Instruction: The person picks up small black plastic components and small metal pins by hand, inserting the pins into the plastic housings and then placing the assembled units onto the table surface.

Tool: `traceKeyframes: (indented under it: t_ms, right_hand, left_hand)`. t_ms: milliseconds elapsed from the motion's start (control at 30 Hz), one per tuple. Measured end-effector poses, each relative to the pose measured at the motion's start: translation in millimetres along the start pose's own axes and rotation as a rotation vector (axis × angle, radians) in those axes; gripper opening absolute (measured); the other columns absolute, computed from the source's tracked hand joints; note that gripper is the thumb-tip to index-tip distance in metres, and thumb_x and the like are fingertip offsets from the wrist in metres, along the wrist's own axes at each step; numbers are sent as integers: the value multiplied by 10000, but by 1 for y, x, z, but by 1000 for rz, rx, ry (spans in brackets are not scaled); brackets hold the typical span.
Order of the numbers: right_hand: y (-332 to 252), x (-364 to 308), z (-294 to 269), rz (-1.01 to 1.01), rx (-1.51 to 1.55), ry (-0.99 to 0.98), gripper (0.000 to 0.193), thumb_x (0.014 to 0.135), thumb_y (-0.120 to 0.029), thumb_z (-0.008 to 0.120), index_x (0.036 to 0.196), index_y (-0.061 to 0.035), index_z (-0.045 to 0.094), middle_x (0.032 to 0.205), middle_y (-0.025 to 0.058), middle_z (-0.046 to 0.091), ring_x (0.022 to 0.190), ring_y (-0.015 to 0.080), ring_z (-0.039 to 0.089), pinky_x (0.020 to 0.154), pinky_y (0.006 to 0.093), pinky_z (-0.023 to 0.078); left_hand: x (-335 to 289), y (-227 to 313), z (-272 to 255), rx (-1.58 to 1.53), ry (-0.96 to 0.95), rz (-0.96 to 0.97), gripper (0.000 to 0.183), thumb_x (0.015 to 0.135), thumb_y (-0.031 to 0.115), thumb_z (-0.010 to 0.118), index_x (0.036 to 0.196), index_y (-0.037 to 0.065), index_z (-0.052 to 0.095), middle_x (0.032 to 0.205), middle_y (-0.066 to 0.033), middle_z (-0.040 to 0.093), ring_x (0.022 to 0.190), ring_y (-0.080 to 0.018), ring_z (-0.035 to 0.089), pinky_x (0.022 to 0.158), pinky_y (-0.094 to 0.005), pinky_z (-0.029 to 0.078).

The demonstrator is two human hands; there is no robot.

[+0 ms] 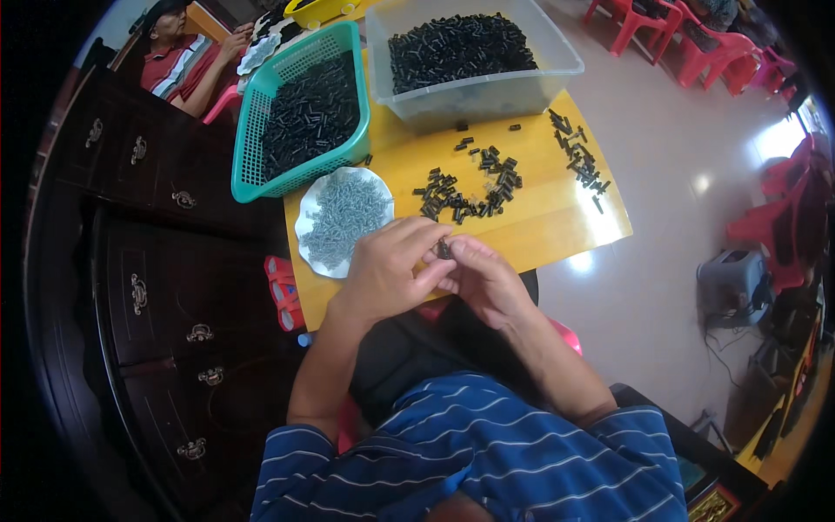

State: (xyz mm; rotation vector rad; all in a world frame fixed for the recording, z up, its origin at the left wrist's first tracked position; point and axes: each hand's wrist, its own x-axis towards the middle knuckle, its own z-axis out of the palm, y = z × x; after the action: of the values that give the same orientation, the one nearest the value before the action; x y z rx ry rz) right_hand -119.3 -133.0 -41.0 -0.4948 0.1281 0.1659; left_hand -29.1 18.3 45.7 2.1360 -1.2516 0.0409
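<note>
I hold a small black part (444, 250) just left of the middle of the frame, at the near edge of the yellow table (557, 228). The fingers (426, 237) of my left hand (387, 265) are closed around it from the left, and my right hand (483, 278) pinches it from the right, so the two hands touch over the part. It is too small to tell its exact shape.

Just above my hands, a loose heap of black parts (470, 187) lies scattered on the table. Further right, near the table's right edge, a second thin row of black pieces (580, 161) runs diagonally. To the left of my left hand, touching distance from it, sits a white scalloped plate (306, 228) piled with small grey screws (346, 213).

Higher in the frame, upper left of centre, a teal plastic basket (252, 165) holds many black parts, and beside it on the right a clear plastic tub (487, 100) is filled with more of the same. A yellow bowl (320, 12) shows at the top edge.

A dark wooden cabinet (156, 287) with metal handles fills the left side. In the upper left corner another person in a striped red shirt (178, 74) sits by the table. Red plastic chairs (696, 43) stand in the upper right, on the pale tiled floor (661, 261).
</note>
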Motion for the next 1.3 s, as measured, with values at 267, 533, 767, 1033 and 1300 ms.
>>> traceKeyframes:
  t_ms: [267,533,767,1033,1300]
  right_hand:
    - [-2,-2,-1,96,41,-56,332,1038,-317,619,1225,-45,657,1149,70,719,1027,119,681,905,272,548]
    - [-1,0,-3,96,62,-86,326,1035,-318,628,1221,-51,649,1111,43,715,1015,106,676,916,278,550]
    - [-1,-3,0,141,64,-123,295,1046,-303,607,1210,-59,637,1069,34,705,979,127,686,885,290,551]
    - [3,-1,-4,176,73,-167,248,1039,-297,624,1123,-66,656,978,14,710,849,95,676,791,251,545]
    - [5,-2,-10,162,-35,-39,231,1010,-289,674,1084,-70,680,924,9,720,756,83,658,754,251,554]
  left_hand:
    - [2,2,-4,-25,-33,31,431,746,139,849,1128,6,701,1053,-162,723,941,-333,718,803,-398,572]
    - [2,1,-4,-17,-79,-1,443,753,125,836,1162,22,699,1041,-154,730,941,-328,719,803,-388,570]
    - [5,-14,-17,-321,-76,-1,213,844,46,735,1054,11,739,959,-129,736,859,-241,722,771,-343,552]
    - [9,-15,-18,-369,-184,-154,92,882,40,690,948,-8,731,861,-95,728,765,-176,696,691,-289,528]
    - [13,-11,-15,-413,-207,-263,102,884,79,698,897,-20,722,736,-104,706,667,-150,683,628,-300,520]
